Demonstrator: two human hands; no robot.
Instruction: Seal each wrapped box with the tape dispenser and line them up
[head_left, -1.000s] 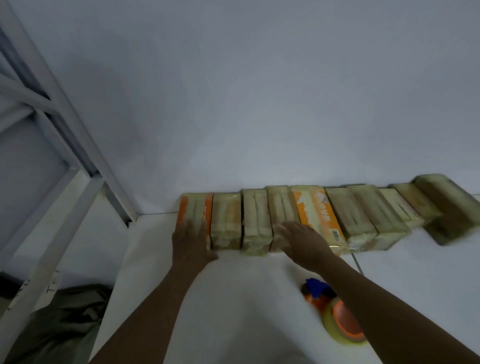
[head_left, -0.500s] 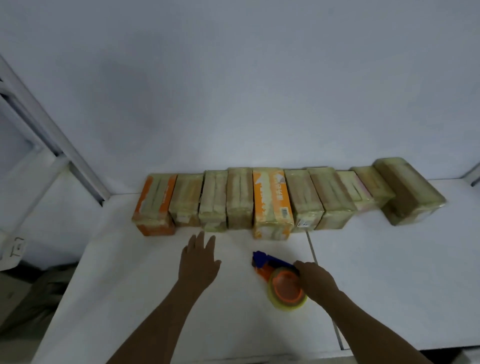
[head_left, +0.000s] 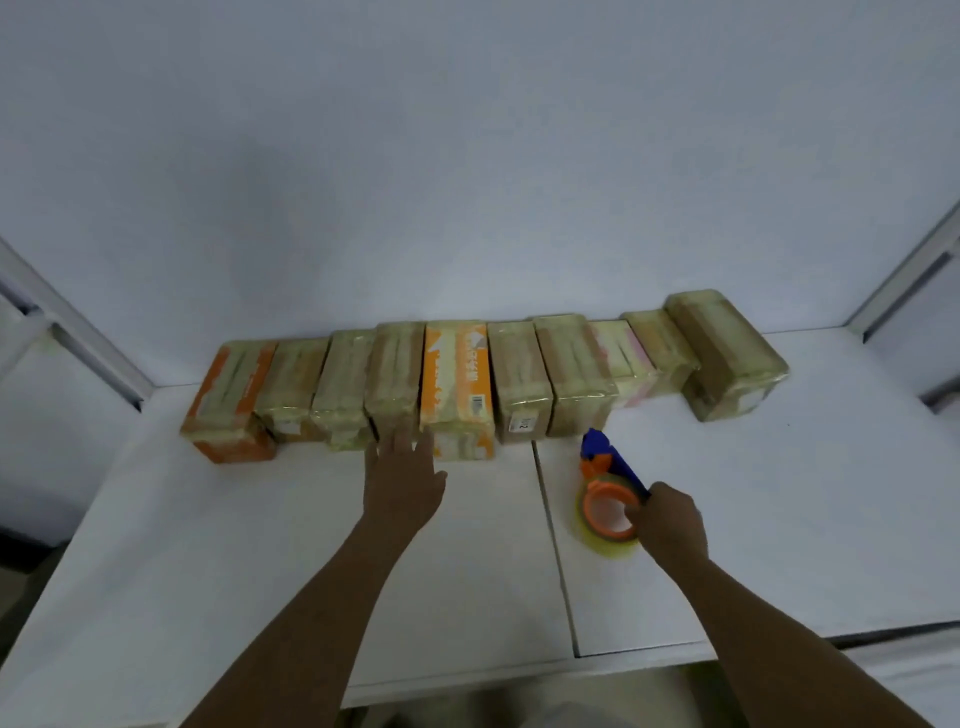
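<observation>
Spreading beneath everything, the white worktop (head_left: 208, 545) carries the row of wrapped boxes (head_left: 519, 374), about ten packed side to side, with the wall (head_left: 467, 156) right behind the row. At the row's right end the biggest box (head_left: 727, 358) sits skewed. At its left end an orange-sided box (head_left: 228, 410) juts forward of its neighbours, so we judge the lining-up not quite finished.

Every box shines under clear film and tape. We expect stiff cardboard, light enough to nudge with flat fingers, but slick. A push low on the front face, or a hold across the two long sides, should serve better than a pinch on the film, which could slide or tear.

In front of the row, right of its middle, is the tape dispenser (head_left: 605, 499), with yellowish tape on an orange hub and a blue nose aimed at the row. We judge it rigid and light, best taken by the handle and away from the cutting end.

The right grip (head_left: 672, 525) is wrapped around that handle behind the roll. The left grip (head_left: 402, 488) is released, with its fingers straight and spread. Its fingertips reach the front of the row at the brown box (head_left: 395, 384), beside the orange-printed box (head_left: 457, 384). We cannot tell whether they press it or merely meet it.
</observation>
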